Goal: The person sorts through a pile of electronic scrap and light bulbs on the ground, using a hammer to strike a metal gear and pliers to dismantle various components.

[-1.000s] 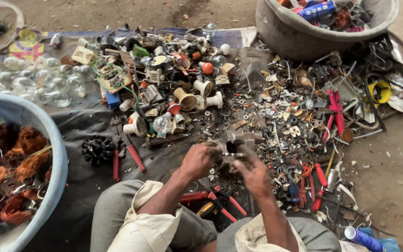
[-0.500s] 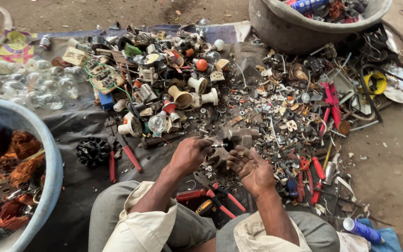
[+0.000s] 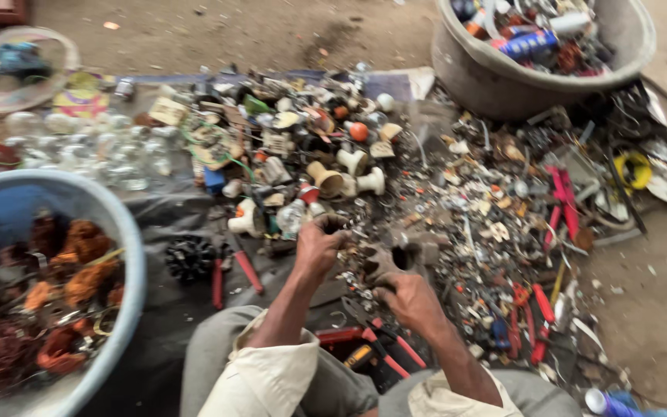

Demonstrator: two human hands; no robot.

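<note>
Both hands are working over the scrap pile (image 3: 457, 201): the left hand (image 3: 319, 245) and right hand (image 3: 407, 297) are closing on a small metal part (image 3: 395, 256), seemingly rigid, sharp-edged, best pinched by its sides.

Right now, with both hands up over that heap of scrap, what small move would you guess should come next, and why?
Probably a steadier grip with the left hand while the right hand works at the small dark part. Both hands meet over the scrap pile, and the part sits between them, too blurred to tell what it is. Pliers with red handles lie close by on the dark sheet.
</note>
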